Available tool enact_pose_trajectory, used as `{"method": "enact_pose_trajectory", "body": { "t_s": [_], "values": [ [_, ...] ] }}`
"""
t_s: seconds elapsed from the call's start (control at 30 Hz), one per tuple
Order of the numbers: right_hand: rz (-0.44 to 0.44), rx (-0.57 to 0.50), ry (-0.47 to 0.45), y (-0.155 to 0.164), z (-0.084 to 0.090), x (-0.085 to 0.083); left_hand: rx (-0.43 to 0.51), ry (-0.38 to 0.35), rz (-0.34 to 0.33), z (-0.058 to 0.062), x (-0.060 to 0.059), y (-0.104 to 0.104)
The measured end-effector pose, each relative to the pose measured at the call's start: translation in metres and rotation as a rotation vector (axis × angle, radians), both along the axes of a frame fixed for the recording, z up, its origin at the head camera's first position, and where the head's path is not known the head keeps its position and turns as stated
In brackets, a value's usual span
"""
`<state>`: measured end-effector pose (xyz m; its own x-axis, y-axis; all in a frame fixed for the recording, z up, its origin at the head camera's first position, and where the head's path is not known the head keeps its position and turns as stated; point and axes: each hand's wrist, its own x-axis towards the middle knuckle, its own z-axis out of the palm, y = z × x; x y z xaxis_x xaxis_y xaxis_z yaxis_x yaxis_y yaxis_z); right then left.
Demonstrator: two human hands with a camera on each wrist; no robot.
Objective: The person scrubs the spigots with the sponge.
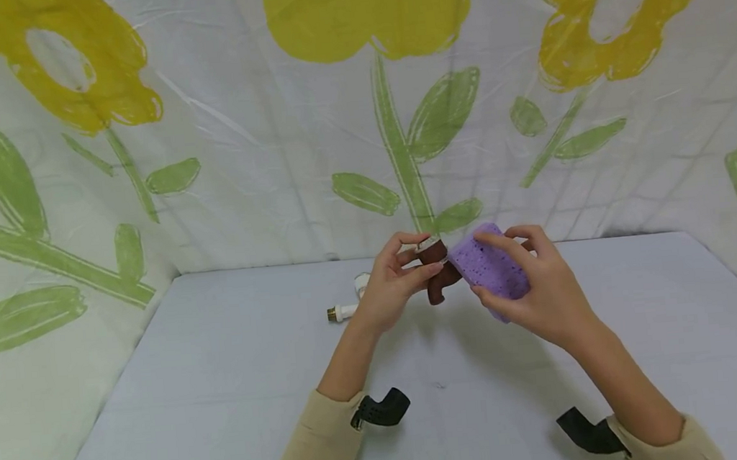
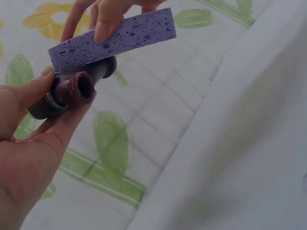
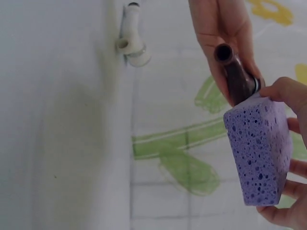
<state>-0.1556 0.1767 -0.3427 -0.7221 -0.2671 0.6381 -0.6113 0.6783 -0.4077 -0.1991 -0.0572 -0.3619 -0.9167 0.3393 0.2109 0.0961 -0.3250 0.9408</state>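
My left hand point(image 1: 383, 297) holds a brown plastic tap point(image 1: 434, 251) between thumb and fingers, above the table. Its threaded inlet point(image 2: 82, 88) faces the left wrist camera, and its spout point(image 3: 231, 67) shows in the right wrist view. A purple porous sponge point(image 1: 491, 267) is pinched along its edges by my right hand point(image 1: 552, 295). One end of the sponge lies against the tap's body in the left wrist view. My left fingers partly hide the tap in the head view.
Behind my left hand, a white tap point(image 1: 347, 312) with a brass threaded end lies near the back of the white table point(image 1: 192, 388). A plastic sheet point(image 1: 239, 161) painted with yellow flowers hangs behind the table. Black curved pieces point(image 1: 385, 408) stick out at both cuffs.
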Motion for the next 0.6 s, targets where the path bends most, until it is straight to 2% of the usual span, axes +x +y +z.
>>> {"method": "enact_pose_trajectory", "body": {
  "t_s": [0.2, 0.4, 0.6],
  "values": [
    [0.02, -0.019, -0.015, -0.004, -0.004, 0.001, 0.053, -0.045, -0.024, -0.001, 0.0, 0.0],
    [0.062, -0.027, -0.01, -0.01, -0.008, 0.0, 0.105, -0.054, -0.043, -0.003, -0.001, -0.002],
    [0.071, -0.031, 0.001, -0.01, -0.01, -0.002, 0.033, -0.039, -0.092, 0.0, -0.002, -0.008]
  ]
}}
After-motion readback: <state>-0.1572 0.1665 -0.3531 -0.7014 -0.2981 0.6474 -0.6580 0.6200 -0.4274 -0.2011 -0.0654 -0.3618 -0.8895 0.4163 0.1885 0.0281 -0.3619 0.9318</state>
